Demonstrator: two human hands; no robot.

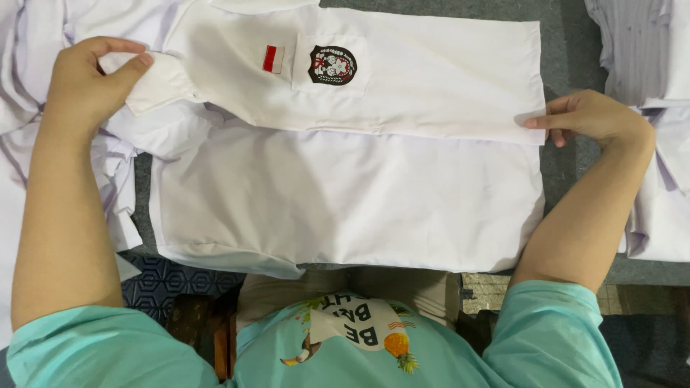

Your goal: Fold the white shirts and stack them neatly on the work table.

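Two bare hands are busy with one white cotton school shirt [345, 187] that lies flat on the grey felt-covered table [568, 50], right in front of the person. The left hand [90, 86] is closed on the shirt's white collar end [162, 85], with the thumb on top and the fingers curled under the cloth. The right hand [593, 116] pinches the bottom hem edge [532, 126] of the same shirt between its fingertips and thumb. The far long side of the shirt is already folded over toward the person, so a neat band lies across the top with a small red and white flag patch [273, 59] and a dark round badge on the chest pocket [332, 65] facing up. That looks like the first fold, made and being held straight (the edge runs in a clean line from hand to hand). The near half of the shirt is spread out flat and is not folded over yet, so I think the folding is about halfway at most. A loose sleeve [165, 129] bulges out on the left under the folded band and is not tucked in. More white clothes lie in a pile on the left [21, 65] and another pile on the right [658, 93], both just beside the shirt. The person wears a light teal t-shirt [323, 352].
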